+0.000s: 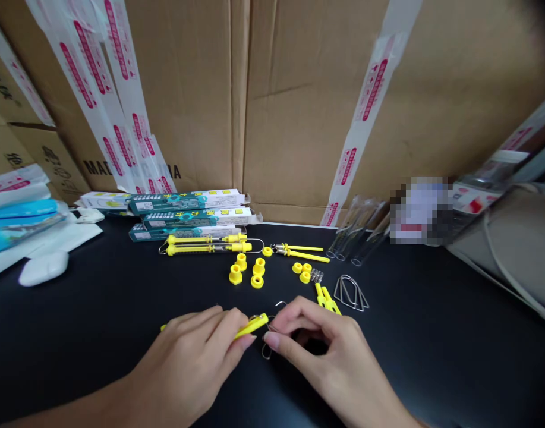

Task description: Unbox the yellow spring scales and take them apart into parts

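My left hand grips a yellow plastic spring-scale part between fingers and thumb. My right hand pinches a bent wire hook at that part's tip, and its fingers partly hide the joint. Beyond my hands lie small yellow plastic caps, a small metal spring, and folded wire loops. Yellow plastic rods sit just past my right hand. Two finished yellow spring scales lie farther back.
The parts lie on a black tabletop. Behind them are stacked teal-and-white product boxes and clear glass tubes, against taped cardboard cartons. A white computer mouse sits at left, and a beige bag at right.
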Demonstrator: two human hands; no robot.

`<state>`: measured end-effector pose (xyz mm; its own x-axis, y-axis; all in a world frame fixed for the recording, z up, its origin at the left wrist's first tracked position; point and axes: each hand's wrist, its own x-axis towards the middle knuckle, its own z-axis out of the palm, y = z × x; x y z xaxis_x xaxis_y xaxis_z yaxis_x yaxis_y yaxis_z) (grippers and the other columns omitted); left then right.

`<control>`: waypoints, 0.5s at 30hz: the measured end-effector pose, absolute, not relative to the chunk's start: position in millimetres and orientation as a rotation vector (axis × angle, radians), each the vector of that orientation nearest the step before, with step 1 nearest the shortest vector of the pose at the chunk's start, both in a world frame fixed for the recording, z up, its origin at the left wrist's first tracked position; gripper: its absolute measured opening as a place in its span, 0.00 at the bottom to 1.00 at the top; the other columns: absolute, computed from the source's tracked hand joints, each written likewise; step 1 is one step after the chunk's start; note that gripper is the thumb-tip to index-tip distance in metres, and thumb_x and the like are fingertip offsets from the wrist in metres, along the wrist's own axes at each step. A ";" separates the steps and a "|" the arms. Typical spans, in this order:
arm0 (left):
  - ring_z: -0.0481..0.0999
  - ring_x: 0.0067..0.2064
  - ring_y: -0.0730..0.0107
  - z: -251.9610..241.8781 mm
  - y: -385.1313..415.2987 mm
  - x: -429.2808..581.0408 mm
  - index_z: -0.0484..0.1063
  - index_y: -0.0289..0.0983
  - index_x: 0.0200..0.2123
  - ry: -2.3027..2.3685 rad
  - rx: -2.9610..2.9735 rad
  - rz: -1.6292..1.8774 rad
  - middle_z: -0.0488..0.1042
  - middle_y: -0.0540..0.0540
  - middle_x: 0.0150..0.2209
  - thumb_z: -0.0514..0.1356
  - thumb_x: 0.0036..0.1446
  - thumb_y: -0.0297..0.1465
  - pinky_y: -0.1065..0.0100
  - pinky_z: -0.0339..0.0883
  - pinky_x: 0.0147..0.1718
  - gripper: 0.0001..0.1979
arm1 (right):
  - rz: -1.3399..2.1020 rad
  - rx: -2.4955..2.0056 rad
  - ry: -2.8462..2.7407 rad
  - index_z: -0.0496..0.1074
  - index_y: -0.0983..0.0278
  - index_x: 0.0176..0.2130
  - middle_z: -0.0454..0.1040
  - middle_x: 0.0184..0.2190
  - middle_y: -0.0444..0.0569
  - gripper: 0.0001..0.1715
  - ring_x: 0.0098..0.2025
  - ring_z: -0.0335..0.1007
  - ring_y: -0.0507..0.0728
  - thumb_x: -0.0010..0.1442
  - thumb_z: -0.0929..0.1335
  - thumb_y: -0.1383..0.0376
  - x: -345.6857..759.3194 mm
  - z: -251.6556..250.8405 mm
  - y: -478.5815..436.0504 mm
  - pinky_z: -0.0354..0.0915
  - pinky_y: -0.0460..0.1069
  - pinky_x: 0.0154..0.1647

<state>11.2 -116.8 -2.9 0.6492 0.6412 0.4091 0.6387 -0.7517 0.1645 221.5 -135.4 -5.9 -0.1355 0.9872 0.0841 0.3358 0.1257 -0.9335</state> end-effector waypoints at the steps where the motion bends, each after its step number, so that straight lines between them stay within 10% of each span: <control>1: 0.78 0.26 0.66 -2.6 -117.1 11.3 0.64 0.41 0.35 1.100 2.834 0.725 0.73 0.53 0.26 0.43 0.74 0.33 0.67 0.65 0.25 0.16 | 1.066 -1.324 -1.593 0.75 0.60 0.31 0.81 0.28 0.41 0.09 0.30 0.77 0.52 0.60 0.73 0.59 221.7 -6.6 -134.7 0.68 0.44 0.31; 15: 0.72 0.22 0.74 1.5 -117.7 9.6 0.62 0.40 0.32 1.004 2.761 0.876 0.69 0.55 0.23 0.41 0.74 0.29 0.73 0.62 0.23 0.17 | 1.146 -1.112 -1.541 0.68 0.62 0.28 0.79 0.33 0.44 0.13 0.36 0.77 0.54 0.56 0.76 0.65 218.2 -10.3 -134.1 0.71 0.45 0.33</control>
